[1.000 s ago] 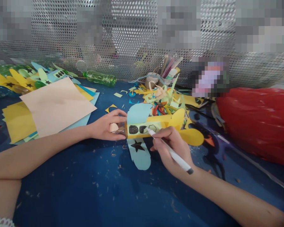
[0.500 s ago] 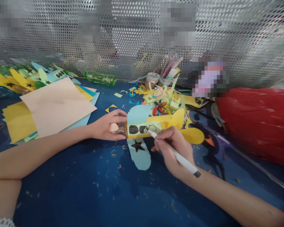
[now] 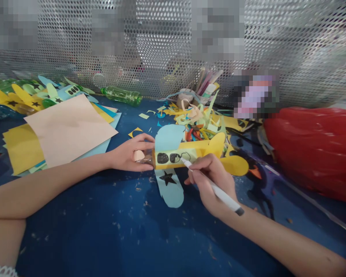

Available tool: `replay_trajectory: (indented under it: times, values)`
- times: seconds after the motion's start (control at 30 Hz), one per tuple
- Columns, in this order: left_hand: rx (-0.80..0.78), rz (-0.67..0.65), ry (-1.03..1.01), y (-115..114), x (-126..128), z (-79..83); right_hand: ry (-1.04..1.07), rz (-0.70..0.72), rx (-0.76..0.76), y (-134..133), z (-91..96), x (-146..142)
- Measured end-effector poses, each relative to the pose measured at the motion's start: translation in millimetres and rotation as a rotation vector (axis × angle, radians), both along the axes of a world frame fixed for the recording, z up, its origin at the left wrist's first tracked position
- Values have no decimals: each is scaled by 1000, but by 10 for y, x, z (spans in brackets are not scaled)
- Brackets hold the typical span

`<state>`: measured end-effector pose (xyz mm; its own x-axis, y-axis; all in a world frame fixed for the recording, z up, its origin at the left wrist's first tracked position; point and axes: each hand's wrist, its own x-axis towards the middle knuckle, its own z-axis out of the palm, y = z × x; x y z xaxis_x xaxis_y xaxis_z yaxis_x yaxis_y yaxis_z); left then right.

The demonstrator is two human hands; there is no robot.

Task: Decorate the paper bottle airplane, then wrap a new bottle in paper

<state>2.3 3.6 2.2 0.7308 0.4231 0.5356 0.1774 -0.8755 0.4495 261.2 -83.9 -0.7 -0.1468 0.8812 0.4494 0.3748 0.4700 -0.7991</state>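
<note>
Toy plane [image 3: 175, 151] between left hand [image 3: 131, 156], right hand [image 3: 215, 181].

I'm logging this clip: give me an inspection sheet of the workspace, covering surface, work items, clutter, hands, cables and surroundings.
Surface: blue table strewn with small pale specks.
Job's things: yellow paper plane with light-blue wings, one bearing a black star; of its three window shapes, one is filled, one partly, one only outlined.
Clutter: paper scraps beyond the plane, stacked paper sheets to the left, green bottle lying behind.
Left hand: holds one end of the plane.
Right hand: holds a white marker, tip at the window shapes.
Cables: nothing seen that is surely a cable.
Surroundings: perforated metal screen behind; red plastic bag on the right.
</note>
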Motion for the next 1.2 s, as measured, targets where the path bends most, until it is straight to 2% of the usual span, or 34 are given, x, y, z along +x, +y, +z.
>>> replay_trajectory:
  times: [0.7, 1.2]
  values:
    - [2, 2, 1, 5, -1, -6, 6, 3, -1, -5, 43, -15]
    - [15, 0, 8, 3, 0, 5, -2, 1, 17, 9, -5, -8]
